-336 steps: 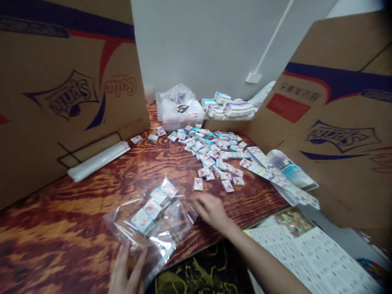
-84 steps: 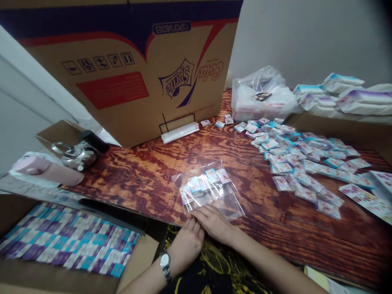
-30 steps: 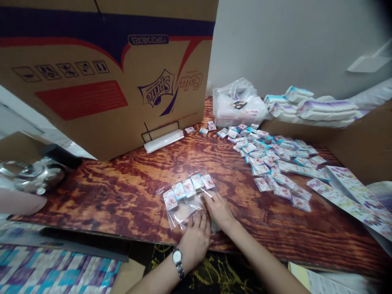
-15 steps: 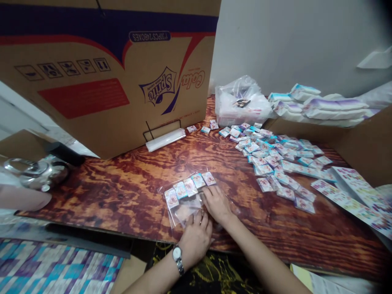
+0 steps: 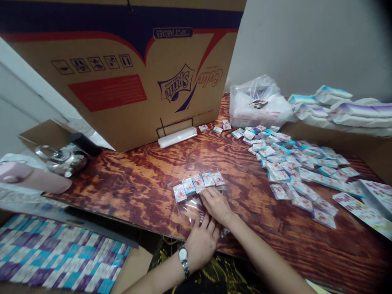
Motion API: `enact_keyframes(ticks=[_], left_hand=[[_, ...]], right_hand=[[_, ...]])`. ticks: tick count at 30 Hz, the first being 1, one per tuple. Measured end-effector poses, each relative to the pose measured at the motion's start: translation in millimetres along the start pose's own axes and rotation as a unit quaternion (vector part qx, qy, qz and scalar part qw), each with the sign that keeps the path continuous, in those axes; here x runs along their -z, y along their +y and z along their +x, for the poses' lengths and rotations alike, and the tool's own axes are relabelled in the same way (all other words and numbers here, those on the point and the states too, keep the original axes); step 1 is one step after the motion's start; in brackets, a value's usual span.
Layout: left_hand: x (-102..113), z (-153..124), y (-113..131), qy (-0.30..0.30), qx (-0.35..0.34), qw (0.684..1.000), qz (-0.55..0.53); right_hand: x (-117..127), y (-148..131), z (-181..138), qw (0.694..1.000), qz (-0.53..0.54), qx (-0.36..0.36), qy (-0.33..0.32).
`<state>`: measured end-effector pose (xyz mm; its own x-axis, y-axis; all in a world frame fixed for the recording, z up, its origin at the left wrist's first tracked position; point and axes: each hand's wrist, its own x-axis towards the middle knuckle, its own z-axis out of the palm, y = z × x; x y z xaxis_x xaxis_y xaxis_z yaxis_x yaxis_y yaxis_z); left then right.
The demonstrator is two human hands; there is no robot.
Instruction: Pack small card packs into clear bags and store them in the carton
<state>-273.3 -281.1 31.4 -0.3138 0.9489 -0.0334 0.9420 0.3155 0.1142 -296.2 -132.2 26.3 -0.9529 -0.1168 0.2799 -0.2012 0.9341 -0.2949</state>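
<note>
Can see lg. cardbd box (image 5: 122, 77) at back L of table (image 5: 128, 175), print upside down; further L, steel kettle (image 5: 65, 161) beside blk cylinder (image 5: 85, 143), w/ pink bottle (image 5: 39, 177) nr; grey wall (image 5: 306, 45) behind.

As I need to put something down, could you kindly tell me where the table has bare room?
The table is bare between the metal kettle and the clear bag, and right of the right forearm, in front of the small packs. It is crowded toward the back right, where those packs heap up.
</note>
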Motion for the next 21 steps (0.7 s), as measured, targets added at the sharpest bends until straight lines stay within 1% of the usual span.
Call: enact_keyframes(ticks=[4,8,10,12,16,18,21], left_hand=[[-1,-2,1,0.018,0.008,1.0,-0.003],[0,-1,1,0.006,0.003,1.0,-0.009],[0,-1,0,0.0,0.005,1.0,-0.015],[-1,-4,-1,-0.004,0.006,1.0,-0.017],[-9,-10,-3,-0.011,0.004,1.0,-0.017],[-12,-10,-3,0.004,0.008,1.0,-0.016],[-11,-9,-1,0.039,0.009,0.999,-0.008]], right_hand=[[0,-3,-1,0.999,0.026,0.003,0.038],[0,-6,-4,0.998,0.029,-0.003,0.054],[1,-9,-4,0.998,0.034,-0.01,0.052],[0,-12,-4,0.999,0.044,0.008,0.025],[-6,-25,8,0.988,0.071,0.108,-0.079],[-11,-31,17,0.986,0.066,0.11,-0.103],[-15,-36,26,0.991,0.041,0.069,-0.109]])
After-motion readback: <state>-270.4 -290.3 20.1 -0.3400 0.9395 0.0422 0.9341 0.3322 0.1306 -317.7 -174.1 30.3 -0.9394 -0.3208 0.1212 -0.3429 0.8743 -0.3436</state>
